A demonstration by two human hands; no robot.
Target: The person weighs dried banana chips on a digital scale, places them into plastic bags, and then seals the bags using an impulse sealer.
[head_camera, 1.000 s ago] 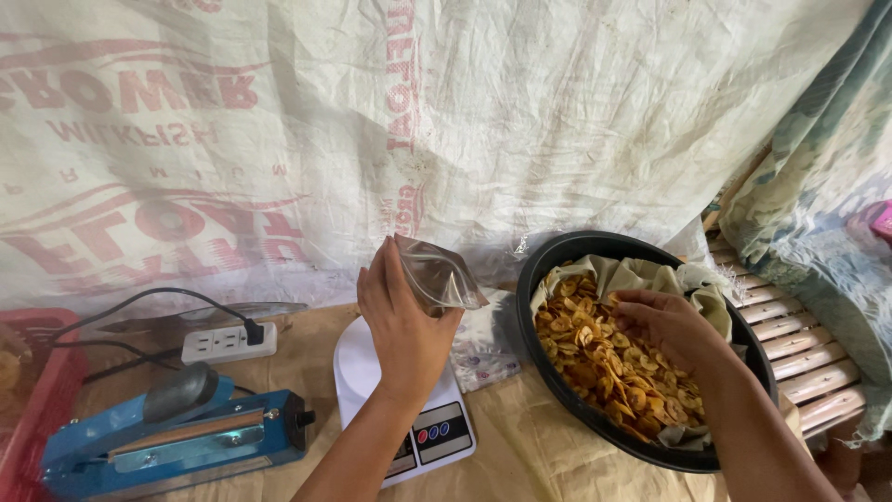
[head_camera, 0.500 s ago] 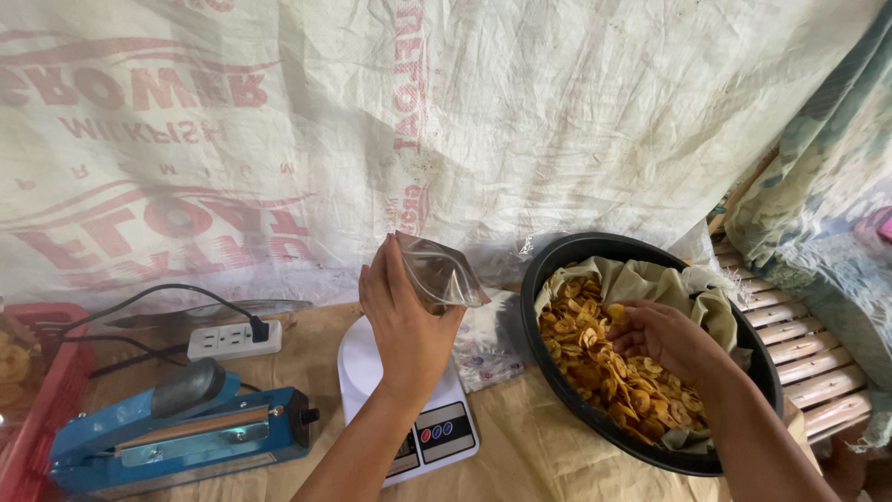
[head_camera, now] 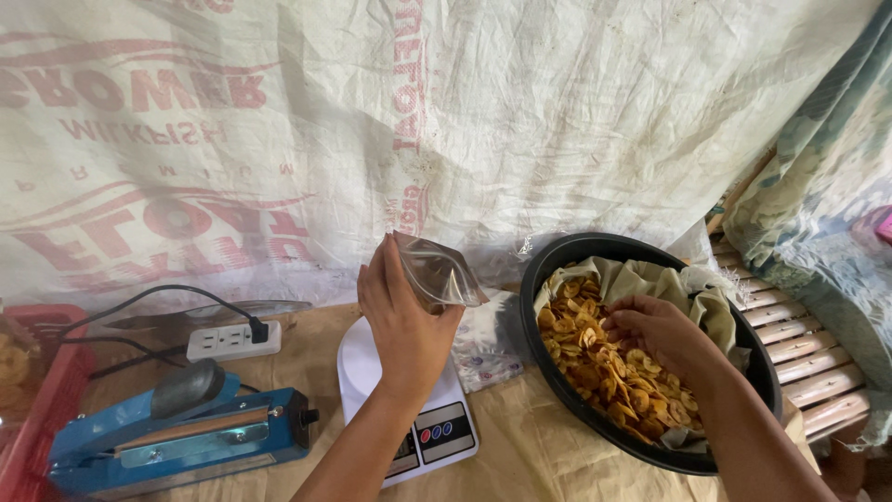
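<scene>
My left hand (head_camera: 401, 323) holds a small clear plastic pouch (head_camera: 439, 271) upright above a white kitchen scale (head_camera: 437, 429). My right hand (head_camera: 656, 333) rests in a wide black pan (head_camera: 565, 255) lined with cloth and filled with golden fried chips (head_camera: 595, 367). Its fingers are curled over a pinch of chips near the pan's middle. The pouch looks empty.
A blue heat sealer (head_camera: 177, 429) lies at the front left, beside a white power strip (head_camera: 232, 340) with a black plug. A red basket (head_camera: 37, 409) stands at the far left edge. Printed woven sacking hangs behind. Wooden slats (head_camera: 808, 372) and patterned fabric are at the right.
My right hand has shifted across the chips toward the pan's middle and curled over some. My left hand with the pouch has stayed nearly still.
</scene>
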